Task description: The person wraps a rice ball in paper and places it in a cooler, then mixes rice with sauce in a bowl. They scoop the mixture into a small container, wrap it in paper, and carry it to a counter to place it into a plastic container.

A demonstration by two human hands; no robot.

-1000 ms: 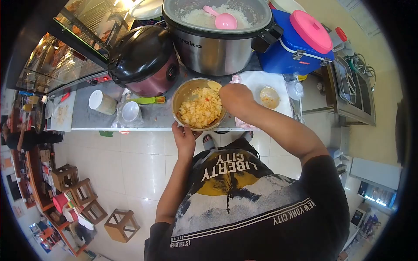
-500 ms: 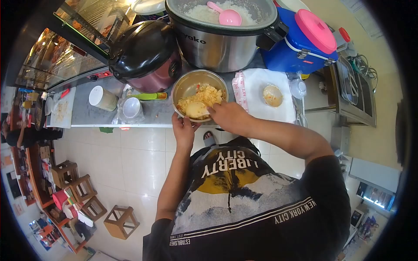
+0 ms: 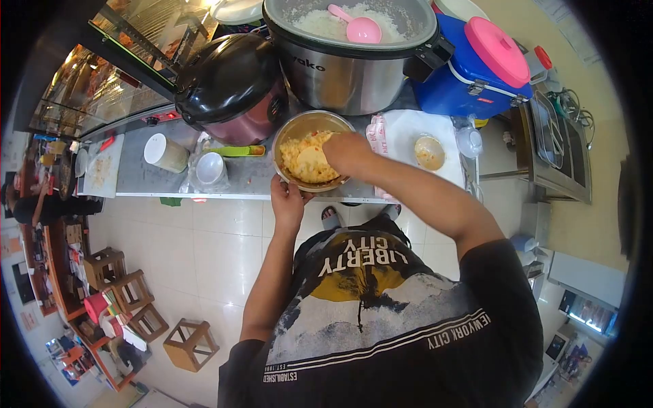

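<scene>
The right hand [image 3: 348, 155] is curled close around the handle of one spoon [image 3: 311, 162], which the fingers hide, while the left hand [image 3: 288, 198] grips one bowl [image 3: 298, 126], its thumb against the outer wall and its fingers partly out of sight below. I take the bowl, near the counter's [image 3: 255, 178] front edge, as the clock's centre, with twelve away from the person. The left hand is at seven o'clock, probably so that the bowl does not slide; the right comes from three, and the spoon's head lies on the yellow food [image 3: 294, 151]. There are two cookers: the purple cooker [image 3: 235, 88] at ten, covered, and the steel cooker [image 3: 354, 80] at one, uncovered, with one pink ladle [image 3: 364, 30] on its white rice [image 3: 316, 24], perhaps for easy reach. One cooler [image 3: 445, 92] is at two. At three, one dish [image 3: 430, 153] with food remains rests on white paper [image 3: 401, 129], which maybe protects the counter. Toward nine I count one green tool [image 3: 235, 151], one cup [image 3: 209, 168] and one jar [image 3: 163, 151]. On the floor, toward eight, I count four stools [image 3: 180, 355].
</scene>
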